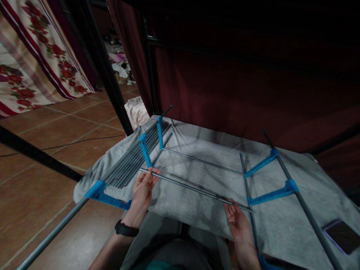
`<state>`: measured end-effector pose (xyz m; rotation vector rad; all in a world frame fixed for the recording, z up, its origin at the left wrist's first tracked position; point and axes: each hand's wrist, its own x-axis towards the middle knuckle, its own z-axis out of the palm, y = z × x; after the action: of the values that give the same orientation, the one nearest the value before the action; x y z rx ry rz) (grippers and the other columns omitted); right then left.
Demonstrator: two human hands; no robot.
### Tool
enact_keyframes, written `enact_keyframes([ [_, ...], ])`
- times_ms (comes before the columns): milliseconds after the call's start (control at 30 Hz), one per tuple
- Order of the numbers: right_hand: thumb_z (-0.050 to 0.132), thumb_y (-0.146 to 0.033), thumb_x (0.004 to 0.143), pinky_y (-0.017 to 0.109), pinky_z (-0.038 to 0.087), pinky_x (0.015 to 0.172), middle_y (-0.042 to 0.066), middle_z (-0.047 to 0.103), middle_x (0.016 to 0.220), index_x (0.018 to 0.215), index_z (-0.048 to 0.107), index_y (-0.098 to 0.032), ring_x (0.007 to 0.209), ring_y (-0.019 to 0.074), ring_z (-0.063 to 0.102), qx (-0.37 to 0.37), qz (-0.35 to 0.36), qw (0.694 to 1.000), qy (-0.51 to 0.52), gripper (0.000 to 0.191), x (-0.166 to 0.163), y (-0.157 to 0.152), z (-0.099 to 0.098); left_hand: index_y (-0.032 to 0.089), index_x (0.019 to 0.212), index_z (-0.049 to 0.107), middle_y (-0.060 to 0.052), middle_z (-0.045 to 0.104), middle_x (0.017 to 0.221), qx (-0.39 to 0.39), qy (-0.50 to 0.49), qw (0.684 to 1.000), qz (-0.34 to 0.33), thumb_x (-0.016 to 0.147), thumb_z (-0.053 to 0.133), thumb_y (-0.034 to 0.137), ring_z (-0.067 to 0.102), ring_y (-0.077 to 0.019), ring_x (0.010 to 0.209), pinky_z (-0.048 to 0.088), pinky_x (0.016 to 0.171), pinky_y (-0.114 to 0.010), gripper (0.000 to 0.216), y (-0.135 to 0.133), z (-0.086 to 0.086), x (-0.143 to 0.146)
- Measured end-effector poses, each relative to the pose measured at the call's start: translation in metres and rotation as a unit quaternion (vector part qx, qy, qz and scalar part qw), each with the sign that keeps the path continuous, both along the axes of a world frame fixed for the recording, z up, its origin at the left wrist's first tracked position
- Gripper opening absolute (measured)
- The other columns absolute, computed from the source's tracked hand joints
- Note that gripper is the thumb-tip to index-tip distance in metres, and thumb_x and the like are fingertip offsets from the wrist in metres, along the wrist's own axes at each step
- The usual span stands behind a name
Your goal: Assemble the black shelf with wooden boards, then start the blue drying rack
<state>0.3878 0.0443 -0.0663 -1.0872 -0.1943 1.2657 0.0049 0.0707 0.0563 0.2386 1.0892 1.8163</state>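
Evidently, left hand point(144, 189) pinched gray rod point(194, 188) near one end | right hand point(237, 223) pinched it nearer the other | level, even support, clear of blue bracket point(271, 194), seemed best

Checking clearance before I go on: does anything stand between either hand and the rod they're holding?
Nothing visible does: the left hand and right hand both hold the grey rod directly. Near its right end, the rod overlaps the lower right bar in this view; whether they touch, I cannot tell.
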Motion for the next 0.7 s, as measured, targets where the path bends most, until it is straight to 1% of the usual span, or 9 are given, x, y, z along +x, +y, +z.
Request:
enact_keyframes([
  [167, 0.079, -0.025, 0.066, 0.032, 0.058, 0.089, 0.001, 0.073, 0.094, 0.086, 0.069, -0.021, 0.089, 0.0162, 0.07, -0.012, -0.006, 1.0, 0.023, 0.023, 0.004, 0.0, 0.0, 0.015, 0.097, 0.068, -0.008, 0.074, 0.093, 0.002, 0.016, 0.999, -0.03, 0.076, 0.076, 0.023, 0.072, -0.0187, 0.089, 0.057, 0.079, -0.029, 0.024, -0.001, 0.003, 0.007],
  [367, 0.08, -0.025, 0.065, 0.028, 0.059, 0.087, -0.003, 0.073, 0.093, 0.088, 0.067, -0.021, 0.087, 0.0133, 0.07, -0.012, -0.001, 0.999, 0.039, 0.026, -0.002, 0.0, 0.009, 0.015, 0.101, 0.067, -0.009, 0.074, 0.096, 0.009, 0.046, 0.997, -0.063, 0.071, 0.081, 0.03, 0.07, -0.0184, 0.09, 0.055, 0.08, -0.029, 0.037, -0.006, 0.019, 0.024],
  [533, 0.079, -0.021, 0.064, 0.031, 0.06, 0.084, 0.0, 0.074, 0.091, 0.087, 0.068, -0.02, 0.086, 0.0158, 0.071, -0.014, -0.01, 0.999, 0.038, 0.026, -0.004, 0.0, 0.017, 0.015, 0.101, 0.066, -0.009, 0.073, 0.097, 0.009, 0.07, 0.993, -0.094, 0.071, 0.08, 0.036, 0.068, -0.0193, 0.092, 0.054, 0.08, -0.031, 0.039, -0.01, 0.033, 0.04],
  [700, 0.078, -0.02, 0.064, 0.029, 0.062, 0.079, 0.0, 0.074, 0.087, 0.085, 0.068, -0.02, 0.08, 0.0151, 0.071, -0.032, -0.03, 0.997, 0.057, 0.023, -0.006, 0.001, 0.024, 0.016, 0.099, 0.067, -0.008, 0.073, 0.095, 0.021, 0.09, 0.99, -0.11, 0.072, 0.079, 0.037, 0.068, -0.0192, 0.091, 0.054, 0.079, -0.031, 0.036, -0.01, 0.039, 0.053],
])
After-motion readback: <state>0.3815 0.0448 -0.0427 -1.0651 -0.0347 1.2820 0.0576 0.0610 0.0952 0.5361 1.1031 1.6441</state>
